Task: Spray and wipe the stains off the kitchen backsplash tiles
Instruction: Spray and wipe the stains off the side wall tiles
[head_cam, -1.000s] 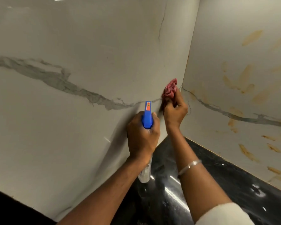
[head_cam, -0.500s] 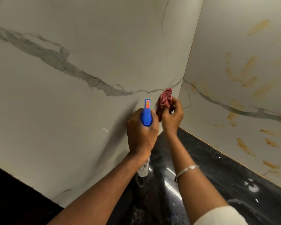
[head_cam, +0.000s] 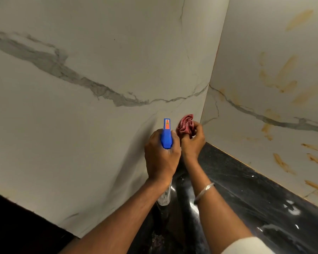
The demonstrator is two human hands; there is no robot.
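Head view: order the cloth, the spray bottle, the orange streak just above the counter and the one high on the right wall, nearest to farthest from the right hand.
1. Cloth: held in the right hand.
2. Spray bottle: just left, in the left hand.
3. Low streak: right wall, above the counter.
4. High streak: top of that wall.

The sprayer [head_cam: 166,136] has a glossy blue plastic head and a clear plastic body, and the cloth [head_cam: 185,125] just right of it is matt, crumpled reddish fabric. Behind the sprayer the tiles [head_cam: 99,143] are smooth, marble-look with a faint sheen, and those to its right carry dull orange-brown stains [head_cam: 287,70]. Below the sprayer the counter [head_cam: 246,189] is polished black speckled stone, glossy, and a thin bangle [head_cam: 204,190] lower right of it shines like silvery metal.
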